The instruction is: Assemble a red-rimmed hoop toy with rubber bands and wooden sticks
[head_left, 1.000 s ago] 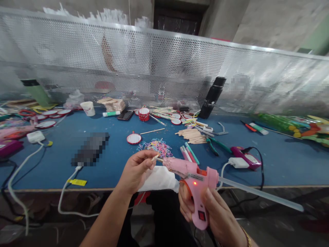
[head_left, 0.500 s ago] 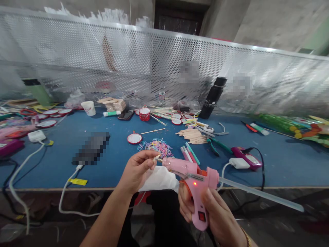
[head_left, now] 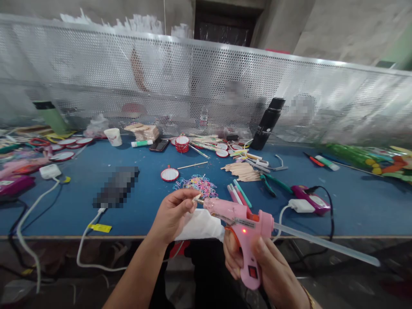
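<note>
Your right hand [head_left: 257, 262] grips the glue gun [head_left: 240, 221]; left hand [head_left: 174, 212] pinches a small stick [head_left: 195, 197] at the nozzle's nine o'clock. Squeeze gently.

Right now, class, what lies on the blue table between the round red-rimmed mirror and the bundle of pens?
In the head view, between the red-rimmed mirror and the pens, a loose heap of coloured rubber bands lies on the blue table.
</note>
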A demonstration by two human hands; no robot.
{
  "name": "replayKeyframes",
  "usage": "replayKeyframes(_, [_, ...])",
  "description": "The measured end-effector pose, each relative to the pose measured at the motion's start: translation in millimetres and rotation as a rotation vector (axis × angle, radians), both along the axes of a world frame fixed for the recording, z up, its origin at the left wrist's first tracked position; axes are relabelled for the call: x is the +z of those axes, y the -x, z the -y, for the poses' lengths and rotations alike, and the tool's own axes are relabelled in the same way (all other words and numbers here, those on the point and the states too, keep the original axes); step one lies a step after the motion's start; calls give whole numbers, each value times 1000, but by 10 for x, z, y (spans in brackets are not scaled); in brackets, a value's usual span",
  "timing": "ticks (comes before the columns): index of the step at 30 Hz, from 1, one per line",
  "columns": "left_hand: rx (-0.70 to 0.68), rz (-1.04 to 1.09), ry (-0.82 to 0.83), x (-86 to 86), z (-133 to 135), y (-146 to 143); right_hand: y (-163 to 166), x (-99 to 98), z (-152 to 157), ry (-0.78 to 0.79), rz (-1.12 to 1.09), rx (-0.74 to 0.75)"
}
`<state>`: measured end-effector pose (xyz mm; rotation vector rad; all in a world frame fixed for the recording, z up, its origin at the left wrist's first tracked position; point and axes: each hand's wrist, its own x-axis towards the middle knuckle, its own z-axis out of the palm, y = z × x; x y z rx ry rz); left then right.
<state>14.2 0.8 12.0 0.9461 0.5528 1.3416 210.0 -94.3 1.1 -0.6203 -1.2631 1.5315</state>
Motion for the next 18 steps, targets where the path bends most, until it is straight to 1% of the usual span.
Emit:
replayKeyframes(4, [27,2,-2,-36,-20,3,-16,-40,6,4,14,11])
replayKeyframes(7, [44,10,-4,-37,-28,-2,-20,-34,18,24,-2,-15])
replayKeyframes(10, [35,18,-28,-30,-31,-6,-19,31,37,69,-69,-41])
replayKeyframes(13, [32,14,-60,-35,-35,-10,-31,118,52,58,-114,-69])
replayKeyframes(15, [41,6,-71,-43,-39,-11,-45,156,56,45,-106,-114])
replayKeyframes(18, [41,0,-74,-53,-42,-8,-71,159,54,60,-69,-183])
